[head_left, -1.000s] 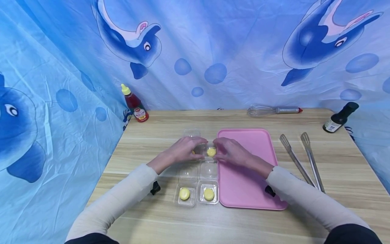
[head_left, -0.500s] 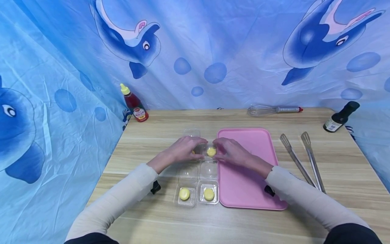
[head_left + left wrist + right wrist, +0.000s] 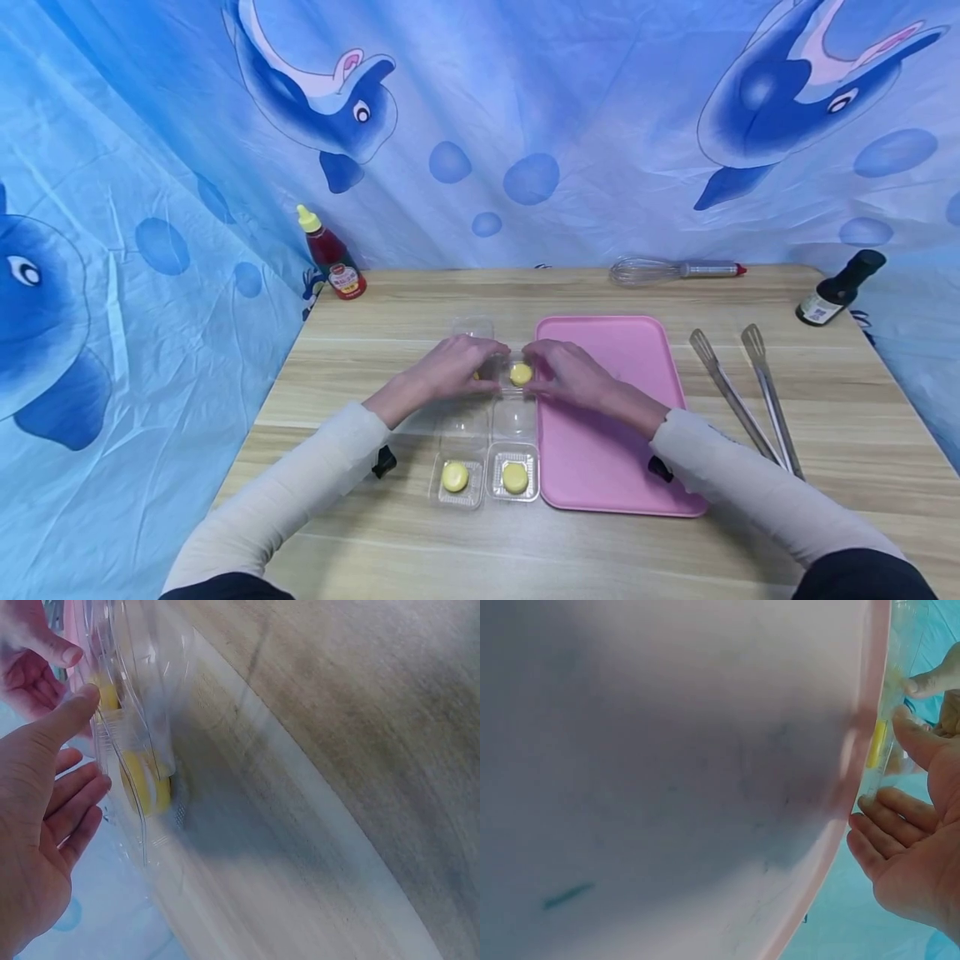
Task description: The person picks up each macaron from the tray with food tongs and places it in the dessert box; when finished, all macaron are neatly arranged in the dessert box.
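Observation:
In the head view both hands meet at a small clear plastic box point(image 3: 507, 385) with a yellow macaron point(image 3: 521, 374) inside. My left hand point(image 3: 457, 367) holds the box's left side, thumb and fingertips at its edges. From the other side my right hand point(image 3: 566, 372) holds the same box, its fingers over the pink tray's rim. Under the left hand, mostly hidden, lies another clear box with a macaron point(image 3: 146, 782). Closer to me are two boxes with raised lids folded back, holding a left macaron point(image 3: 454, 477) and a right macaron point(image 3: 514, 478).
The pink tray point(image 3: 615, 467) lies right of the boxes. Farther right are metal tongs point(image 3: 738, 404). A whisk point(image 3: 675, 270) lies at the back edge. A red sauce bottle point(image 3: 336, 262) stands back left, a dark bottle point(image 3: 832, 292) back right.
Hardly anything differs: both hands stay at the far right box, with only a tiny shift of the right hand to the left. The boxes, macarons and tray have not moved.

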The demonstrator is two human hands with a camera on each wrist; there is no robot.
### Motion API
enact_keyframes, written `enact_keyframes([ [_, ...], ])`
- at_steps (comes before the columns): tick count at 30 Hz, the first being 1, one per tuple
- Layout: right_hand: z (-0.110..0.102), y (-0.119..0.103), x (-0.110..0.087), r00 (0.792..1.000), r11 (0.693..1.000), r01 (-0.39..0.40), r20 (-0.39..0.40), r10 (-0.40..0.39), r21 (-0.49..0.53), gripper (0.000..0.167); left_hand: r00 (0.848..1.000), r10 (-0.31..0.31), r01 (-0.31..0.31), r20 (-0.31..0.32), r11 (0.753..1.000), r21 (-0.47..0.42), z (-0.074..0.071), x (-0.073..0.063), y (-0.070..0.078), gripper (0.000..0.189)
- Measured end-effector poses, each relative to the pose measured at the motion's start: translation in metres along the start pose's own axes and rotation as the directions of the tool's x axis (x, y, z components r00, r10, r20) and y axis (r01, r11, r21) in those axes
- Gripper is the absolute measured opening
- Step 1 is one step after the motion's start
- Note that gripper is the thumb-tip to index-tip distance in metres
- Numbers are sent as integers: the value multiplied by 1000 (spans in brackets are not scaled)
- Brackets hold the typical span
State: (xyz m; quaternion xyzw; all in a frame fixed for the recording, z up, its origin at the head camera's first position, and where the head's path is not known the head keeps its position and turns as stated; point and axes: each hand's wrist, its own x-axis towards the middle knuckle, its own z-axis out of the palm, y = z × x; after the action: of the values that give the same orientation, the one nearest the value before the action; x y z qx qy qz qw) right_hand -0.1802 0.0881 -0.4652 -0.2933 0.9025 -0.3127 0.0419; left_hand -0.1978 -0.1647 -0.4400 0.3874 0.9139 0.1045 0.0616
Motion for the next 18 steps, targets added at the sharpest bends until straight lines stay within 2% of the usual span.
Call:
enact_keyframes([
  [8, 3, 2, 0, 1000, 1000, -2, -8, 2, 17, 63, 1000, -3, 3, -11, 1000, 24, 0, -1, 0, 68],
  [13, -2, 1, -1, 999, 998, -34, 25, 33, 58, 76, 1000, 4, -3, -13, 1000, 21, -2, -3, -1, 70],
  [16, -10, 1, 0, 999, 995, -42, 23, 40, 90, 83, 999, 17, -17, -45, 1000, 5, -7, -6, -4, 71],
  [18, -14, 2, 3, 999, 994, -35, 9, 34, 104, 83, 997, 1, -2, -79, 1000, -17, -13, -8, -8, 72],
])
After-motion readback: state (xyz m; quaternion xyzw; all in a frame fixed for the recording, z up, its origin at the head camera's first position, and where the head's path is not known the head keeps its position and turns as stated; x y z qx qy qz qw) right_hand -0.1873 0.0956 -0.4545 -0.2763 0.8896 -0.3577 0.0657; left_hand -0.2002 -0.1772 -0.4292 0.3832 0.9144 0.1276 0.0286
